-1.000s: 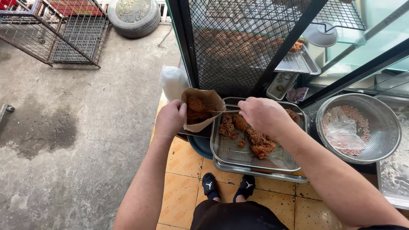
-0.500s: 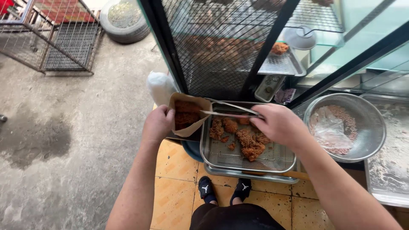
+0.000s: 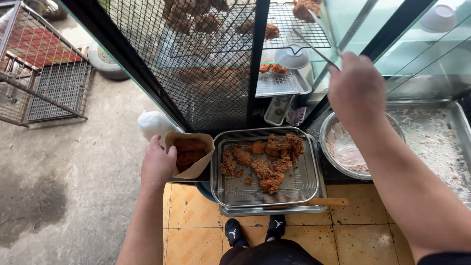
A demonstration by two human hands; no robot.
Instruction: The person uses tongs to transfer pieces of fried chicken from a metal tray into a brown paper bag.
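Left hand closed round brown paper bag of fried pieces, left of wire-rack steel tray. Right hand grips thin metal tongs, tips apparently reaching the glass cabinet's upper rack

Right hand conceals the tongs' grip. Wire mesh obscures fried pieces behind. Floured tray cut off at 3 o'clock.

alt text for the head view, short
A person's left hand holds an open paper bag of fried chicken beside a metal tray of more pieces, while the right hand lifts metal tongs toward a glass display case's wire rack.
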